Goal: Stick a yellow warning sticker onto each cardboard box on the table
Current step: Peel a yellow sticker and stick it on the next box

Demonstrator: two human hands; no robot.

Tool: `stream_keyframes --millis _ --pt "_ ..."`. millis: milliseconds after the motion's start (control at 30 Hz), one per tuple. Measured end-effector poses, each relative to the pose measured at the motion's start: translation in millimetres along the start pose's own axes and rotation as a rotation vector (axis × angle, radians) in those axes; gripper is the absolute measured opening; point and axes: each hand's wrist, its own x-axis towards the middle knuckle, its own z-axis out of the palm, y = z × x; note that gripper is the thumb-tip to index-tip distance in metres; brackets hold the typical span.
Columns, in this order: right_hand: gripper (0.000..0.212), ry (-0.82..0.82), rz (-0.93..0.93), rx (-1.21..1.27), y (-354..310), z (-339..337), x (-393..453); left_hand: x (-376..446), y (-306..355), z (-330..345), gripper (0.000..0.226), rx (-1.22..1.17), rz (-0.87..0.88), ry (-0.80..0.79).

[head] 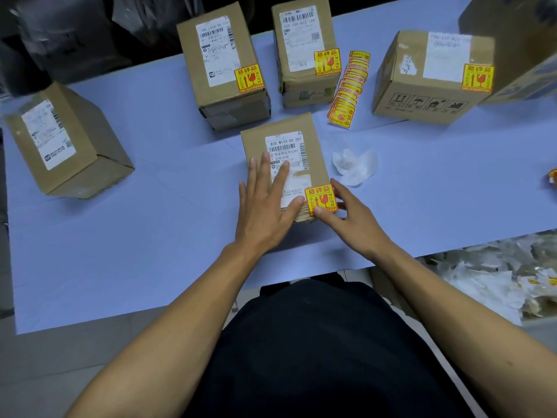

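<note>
- Currently, the person is smoothing a yellow warning sticker (320,200) onto the near right corner of the middle box (284,164), which is sitting closest to the table's (120,236) front edge.
- The left hand (268,203) is lying flat on the middle box's top, fingers straight and spread wide over the white shipping label (287,158), gripping nothing.
- The right hand (346,215) is pressing on the sticker, thumb on its near edge and fingers curving round the box's right corner.
- The sticker is sitting very near the corner, so a lifted or creased edge seems possible if the pressing is uneven; the box could also slide if the left hand is easing off.
- The sticker is looking square, bright yellow with red print and a broken-glass symbol, lying nearly flat.
- Behind the middle box, three boxes are already wearing such stickers: the back-left box (223,64), the back-centre box (304,52) and the right box (428,76).
- Far left of the middle box, the left box (66,140) is showing no sticker, so it likely remains.
- A sticker strip (346,92) is lying behind and right of the middle box, with crumpled backing paper (355,165) just to its right.
</note>
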Motion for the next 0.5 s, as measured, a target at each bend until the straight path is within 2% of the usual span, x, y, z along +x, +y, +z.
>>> stream_keyframes --millis 33,100,200,300,367,500 --pt "0.074 0.03 0.017 0.05 -3 -1 4 -1 0 -1 0.073 -0.103 -0.038 0.056" --pt "0.069 0.078 0.051 0.204 -12 -1 19 2 -1 -4 0.075 -0.354 -0.231 0.157" --pt "0.064 0.051 0.075 0.307 -29 3 43 14 -4 -9 0.074 -0.817 -0.555 0.189" --pt "0.039 0.012 0.027 0.269 -38 7 57 28 -11 -6 0.067 -1.162 -0.655 0.166" --pt "0.03 0.025 0.016 0.258 -39 8 60 35 -11 -3 0.063 -1.186 -0.625 0.112" --pt "0.041 0.053 0.009 0.208 -38 13 60 37 -8 -2 0.066 -1.111 -0.586 0.094"
